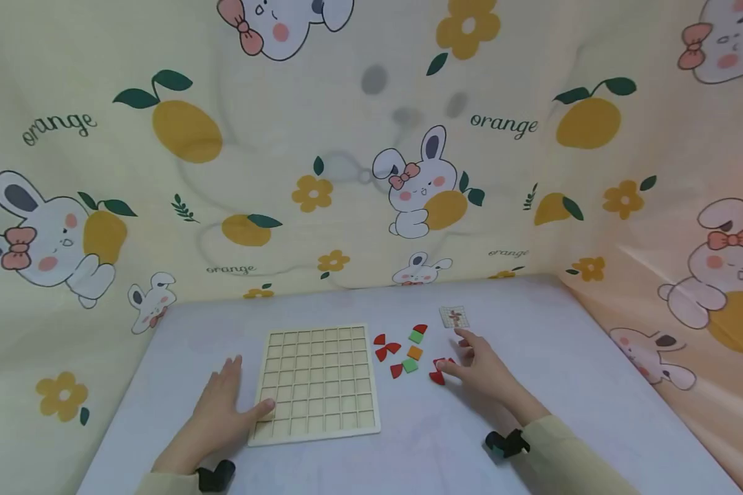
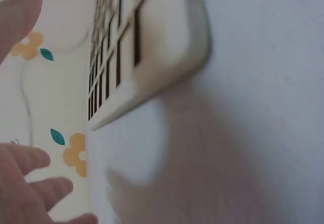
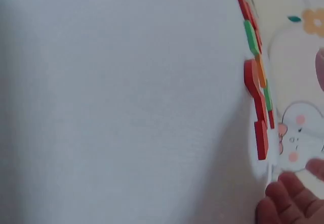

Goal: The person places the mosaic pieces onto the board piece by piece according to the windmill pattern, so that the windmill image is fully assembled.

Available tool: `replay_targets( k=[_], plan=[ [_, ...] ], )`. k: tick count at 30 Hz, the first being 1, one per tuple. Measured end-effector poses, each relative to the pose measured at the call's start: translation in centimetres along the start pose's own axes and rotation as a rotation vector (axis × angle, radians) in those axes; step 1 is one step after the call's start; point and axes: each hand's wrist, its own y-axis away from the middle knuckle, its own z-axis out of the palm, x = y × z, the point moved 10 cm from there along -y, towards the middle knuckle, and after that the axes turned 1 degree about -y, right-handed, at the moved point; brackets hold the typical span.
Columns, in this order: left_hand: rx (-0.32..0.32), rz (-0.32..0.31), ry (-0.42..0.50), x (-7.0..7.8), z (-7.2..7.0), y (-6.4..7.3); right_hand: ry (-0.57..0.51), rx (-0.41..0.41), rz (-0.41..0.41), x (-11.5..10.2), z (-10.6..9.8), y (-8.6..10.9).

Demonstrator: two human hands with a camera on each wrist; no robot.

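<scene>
A pale wooden grid board (image 1: 317, 385) lies flat on the table. My left hand (image 1: 215, 407) is at its left side, fingers spread and straight, with the thumb over the lower left corner; whether the thumb touches it I cannot tell. To the board's right, my right hand (image 1: 486, 371) is held over a few red quarter-round pieces (image 1: 436, 378), partly hiding them. Its fingers are loosely bent and grip nothing visible. Just beyond its index finger lies a small patterned card (image 1: 454, 317). In the right wrist view, fingers (image 3: 291, 198) appear apart from the red pieces (image 3: 260, 140).
Between board and right hand lie more red quarter-round pieces (image 1: 380, 339), green pieces (image 1: 411, 366) and an orange square (image 1: 415, 353). A printed cloth (image 1: 347, 124) with rabbits and oranges hangs behind and beside the white table (image 1: 470, 454).
</scene>
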Motion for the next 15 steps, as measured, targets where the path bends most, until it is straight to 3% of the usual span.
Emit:
replay_targets(
  k=[4, 10, 15],
  plan=[
    [-0.042, -0.032, 0.166, -0.6, 1.0, -0.9, -0.119, -0.047, 0.032, 1.1, 0.3, -0.8],
    [-0.034, -0.045, 0.399, 0.0, 1.5, -1.4, -0.205, -0.125, 0.059, 2.6, 0.9, -1.8],
    [0.001, -0.069, 0.395, -0.2, 1.8, -1.5, -0.173, -0.13, 0.07, 3.1, 1.4, -1.5]
  ],
)
